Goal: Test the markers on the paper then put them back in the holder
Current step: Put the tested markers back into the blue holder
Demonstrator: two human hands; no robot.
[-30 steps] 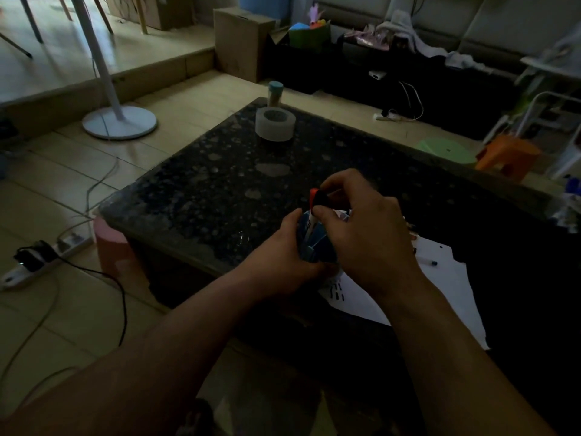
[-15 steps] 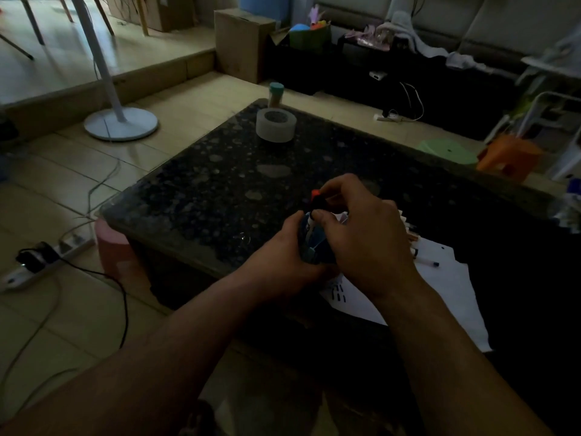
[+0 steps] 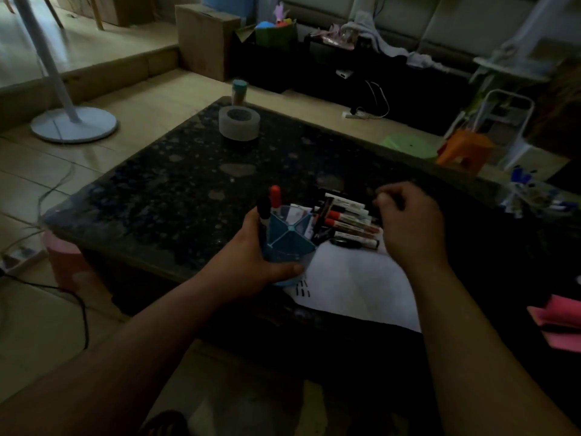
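A blue holder with several compartments stands at the near edge of the dark stone table, and my left hand grips its side. A red-capped marker and a black-capped marker stand upright in it. Several markers lie in a row just right of the holder, at the top edge of a white sheet of paper bearing short black strokes. My right hand hovers over the right end of that row, fingers curled, with nothing visible in it.
A roll of tape and a small capped jar sit at the table's far corner. A pink object lies at the right edge. A fan base, cables and a power strip are on the floor to the left.
My right hand has let go of the red-capped marker, which now stands in the holder, and has moved right over the row of lying markers. My left hand still grips the holder.
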